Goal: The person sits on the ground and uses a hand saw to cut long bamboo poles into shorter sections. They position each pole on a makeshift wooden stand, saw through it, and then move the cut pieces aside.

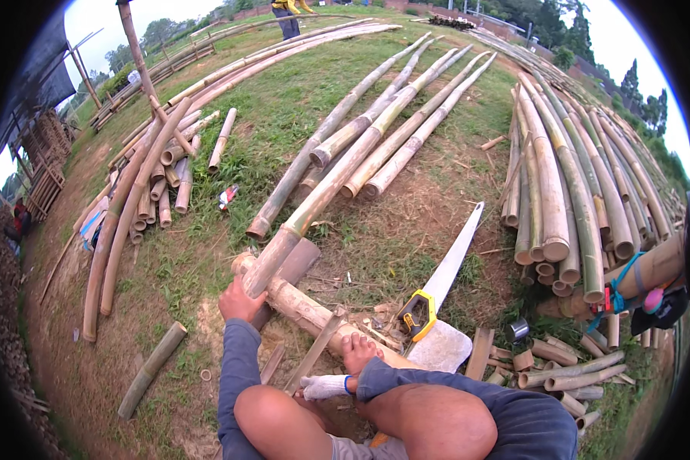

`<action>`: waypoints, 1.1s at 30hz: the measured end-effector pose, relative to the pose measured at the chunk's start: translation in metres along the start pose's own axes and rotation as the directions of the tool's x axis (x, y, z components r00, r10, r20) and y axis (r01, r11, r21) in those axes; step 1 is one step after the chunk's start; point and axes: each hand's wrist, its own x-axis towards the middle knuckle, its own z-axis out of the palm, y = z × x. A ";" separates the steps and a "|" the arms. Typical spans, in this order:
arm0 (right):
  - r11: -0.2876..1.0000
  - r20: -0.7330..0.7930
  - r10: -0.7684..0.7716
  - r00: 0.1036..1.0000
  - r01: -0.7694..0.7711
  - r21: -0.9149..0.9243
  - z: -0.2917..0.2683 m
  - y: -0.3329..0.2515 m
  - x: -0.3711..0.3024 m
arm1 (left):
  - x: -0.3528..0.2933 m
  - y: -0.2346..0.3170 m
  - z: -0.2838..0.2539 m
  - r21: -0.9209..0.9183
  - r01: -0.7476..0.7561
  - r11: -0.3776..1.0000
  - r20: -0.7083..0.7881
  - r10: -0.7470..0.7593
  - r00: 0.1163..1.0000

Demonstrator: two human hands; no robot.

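My bare left hand (240,300) is wrapped around the near end of a long bamboo pole (303,218). Close to that end, the pole rests across a thick log (303,305) lying in front of my feet. My right hand (326,386), in a white glove, is closed low between my legs, beside a flat wooden slat (316,351) that leans on the log. What its fingers grip is hidden. Right of the log lies a handsaw (417,314) with a yellow and black handle, its blade pointing away, partly over a pale flat piece (441,346).
More bamboo poles (406,157) stretch away ahead, with a large stack (563,176) at right. Short cut pieces (567,376) lie at lower right, others (161,188) at left. A single piece (152,369) lies near left. A metal cup (518,330) sits right. Another person (287,19) stands far off.
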 end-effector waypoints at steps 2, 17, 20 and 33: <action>0.999 -0.031 0.000 1.000 0.001 0.035 -0.004 0.000 0.000 | 0.000 0.000 -0.001 -0.001 0.014 1.000 0.009 -0.014 1.000; 0.999 -0.034 -0.019 0.999 0.020 0.027 0.023 0.004 0.000 | -0.001 0.003 -0.005 -0.025 0.008 1.000 0.007 -0.008 1.000; 0.999 -0.022 -0.016 1.000 0.017 0.035 0.019 0.004 -0.001 | -0.001 0.003 -0.005 -0.014 0.020 1.000 0.023 -0.020 1.000; 0.999 -0.002 -0.028 1.000 0.028 0.044 0.005 0.005 -0.001 | -0.001 0.004 -0.004 -0.023 0.028 0.999 0.018 -0.028 0.999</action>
